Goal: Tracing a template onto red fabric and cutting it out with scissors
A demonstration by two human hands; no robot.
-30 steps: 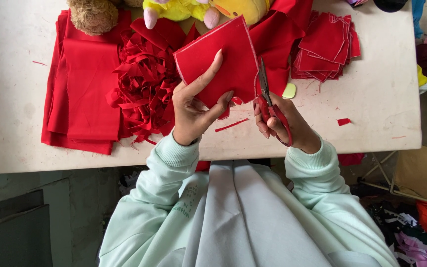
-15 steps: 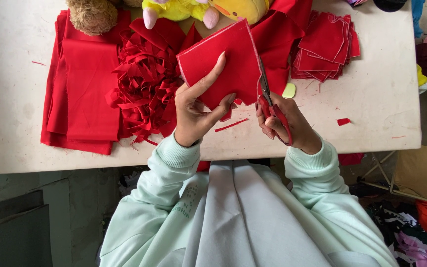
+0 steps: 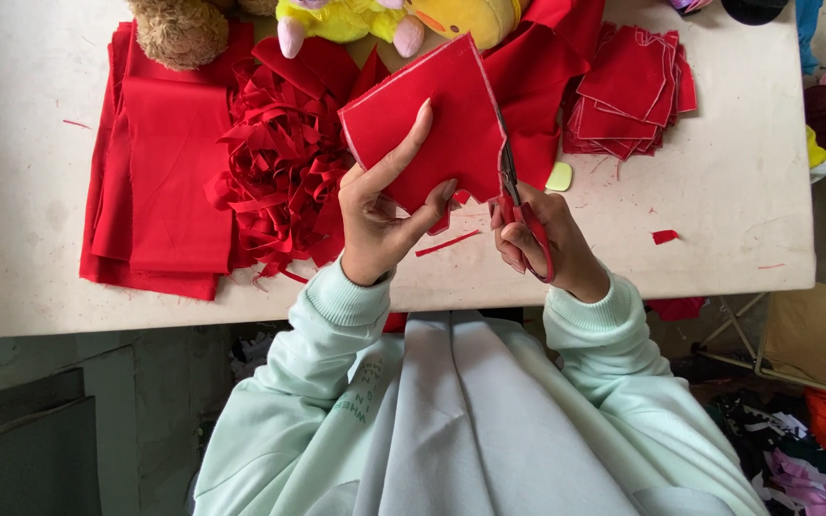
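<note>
Head view: I log one frame, looking straight down at the hands over a pale table [image 3: 719,220].
Left hand [image 3: 380,215]: centre of frame; I see it holding a red fabric square [image 3: 437,119], index finger laid up across the face of the cloth, thumb pinching the lower edge.
Right hand [image 3: 542,244]: just right of centre; closed through the red handles of a pair of scissors [image 3: 513,196].
Scissors: blades point toward the top of the frame and run along the right edge of the red fabric square; I cannot tell how far apart the blades stand.
Red fabric square: held tilted above the table, upper centre, a pale line along its top edges.
Red offcut strip [image 3: 446,244]: lying on the table between the two hands.
Heap of red strips [image 3: 279,172]: left of the left hand, tangled, partly under the held cloth.
Folded red cloth [image 3: 160,182]: left part of the frame, flat on the table beside the heap.
Stack of cut red squares [image 3: 628,91]: upper right, well apart from the hands.
Small pale yellow-green piece [image 3: 559,176]: just above the right hand.
Plush toys: brown one [image 3: 179,29] upper left, yellow one [image 3: 384,17] top centre.
Sleeves [image 3: 336,315]: mint green, lower centre.
</note>
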